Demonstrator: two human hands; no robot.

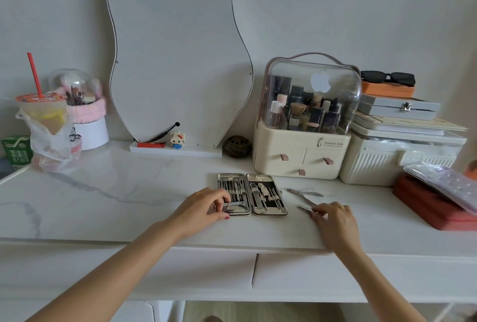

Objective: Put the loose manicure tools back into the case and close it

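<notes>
The manicure case lies open flat on the white marble tabletop, its two halves lined with steel tools. My left hand rests on the case's left front corner, fingers curled around that edge by the nail clippers. Right of the case lie loose tools: a cuticle nipper with its handles spread, and a slim steel tool. My right hand pinches the near end of the slim tool against the table.
A cream cosmetics organiser stands right behind the case. White storage boxes and a red tray fill the right side. A wavy mirror, an incense pot, a bagged drink cup sit at the back.
</notes>
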